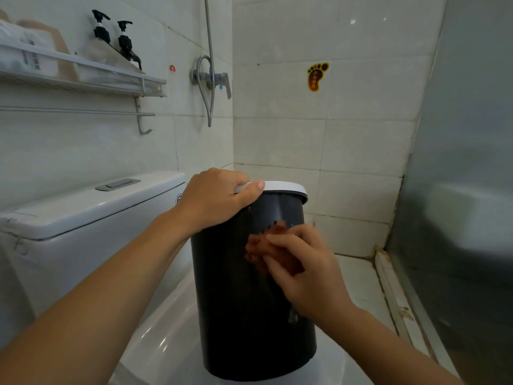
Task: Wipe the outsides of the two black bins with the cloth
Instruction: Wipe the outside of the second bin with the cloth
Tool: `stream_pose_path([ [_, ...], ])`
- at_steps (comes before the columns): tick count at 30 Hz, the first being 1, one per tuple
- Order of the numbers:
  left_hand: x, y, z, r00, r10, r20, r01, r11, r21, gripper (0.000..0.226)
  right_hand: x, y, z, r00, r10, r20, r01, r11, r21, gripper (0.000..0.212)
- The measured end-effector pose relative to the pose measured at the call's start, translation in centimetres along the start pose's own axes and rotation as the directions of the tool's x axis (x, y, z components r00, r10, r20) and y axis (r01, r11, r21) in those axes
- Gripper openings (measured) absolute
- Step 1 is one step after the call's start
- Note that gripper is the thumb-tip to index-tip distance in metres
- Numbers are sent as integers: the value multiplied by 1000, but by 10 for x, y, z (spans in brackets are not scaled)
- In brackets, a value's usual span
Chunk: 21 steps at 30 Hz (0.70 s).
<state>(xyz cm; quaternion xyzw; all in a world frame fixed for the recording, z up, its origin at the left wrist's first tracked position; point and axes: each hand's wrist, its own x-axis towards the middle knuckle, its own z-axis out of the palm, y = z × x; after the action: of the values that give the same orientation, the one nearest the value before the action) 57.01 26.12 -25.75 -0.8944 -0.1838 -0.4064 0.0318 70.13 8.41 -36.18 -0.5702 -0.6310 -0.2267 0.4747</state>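
The bin (249,315) stood upright on the closed white toilet lid (166,345), just in front of the cistern (91,207). It was black with a white rim (286,187) round its top. Only one bin was in view.

The left hand (213,198) lay over the near left part of the rim, fingers curled down over the edge and thumb stretched along the white band, gripping the bin's top. The right hand (302,270) pressed a reddish-brown cloth (266,245) flat against the bin's upper front wall, fingers nearly straight over it, with bunched cloth showing past the fingertips to the left.

A flush plate (118,184) sat on top of the cistern. On the left wall above it hung a white shelf (83,76) carrying two dark pump bottles (116,40) and some pale packets, with a towel rail (77,111) beneath. Further along the same wall a shower valve (216,79) and hose (206,98) were mounted. The back wall was pale tile, bearing a yellow foot-shaped sticker (317,76). A frosted glass panel (466,162) rose at the right, with a stained sill (399,298) along the floor at its base.
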Motion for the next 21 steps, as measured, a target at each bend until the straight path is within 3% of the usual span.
stream_pose_path([
  [3,0,0,1,1000,-2,-3,2,1000,-8,62,33,6,-5,960,234,-151,-223,971,87,22],
  [5,-1,-1,1,1000,-8,4,8,1000,-7,65,45,11,-8,929,338,-153,-324,939,114,22],
  [13,-4,-11,-5,996,-90,11,91,995,-49,64,-56,3,-8,987,132,86,-138,988,66,39],
  [17,-4,-9,-5,996,-85,13,85,995,-50,61,-26,3,-6,985,169,24,-171,982,76,35],
  [21,-5,-6,-5,997,-73,17,73,996,-42,61,34,5,-4,952,266,-148,-251,961,116,28],
])
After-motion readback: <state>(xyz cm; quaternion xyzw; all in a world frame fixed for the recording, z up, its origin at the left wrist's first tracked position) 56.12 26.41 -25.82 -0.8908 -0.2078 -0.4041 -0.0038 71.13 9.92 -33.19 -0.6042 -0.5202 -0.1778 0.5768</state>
